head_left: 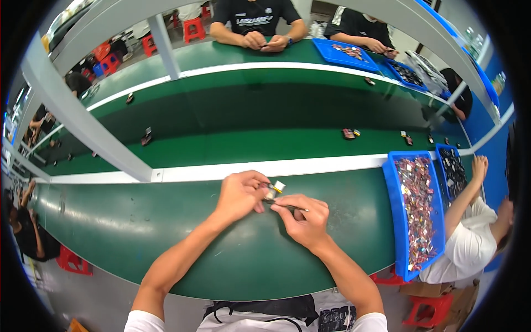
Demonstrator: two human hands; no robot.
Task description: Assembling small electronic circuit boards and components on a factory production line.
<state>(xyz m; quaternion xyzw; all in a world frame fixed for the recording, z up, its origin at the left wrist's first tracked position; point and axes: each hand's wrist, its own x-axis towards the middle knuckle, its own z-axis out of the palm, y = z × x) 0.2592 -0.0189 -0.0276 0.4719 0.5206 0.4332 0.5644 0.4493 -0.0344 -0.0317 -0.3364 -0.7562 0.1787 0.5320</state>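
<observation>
Over the green worktop, my left hand (239, 195) pinches a small electronic assembly (270, 194) between thumb and fingers. A white, flat block with a yellow edge (279, 186) sticks out from it on the right. My right hand (307, 221) is closed around a thin dark tool (300, 209), whose exact kind is too small to tell. Its tip reaches the lower side of the assembly, between the two hands. Fingers partly cover the assembly, so its finer parts are hidden.
To the right stands a blue tray (392, 207) of small parts with red wires; beside it another blue tray (441, 166) holds black pieces. Beyond a white rail (265, 167), small assemblies (348, 134) lie on a dark green belt. A white post (94, 110) rises left. Other people sit around.
</observation>
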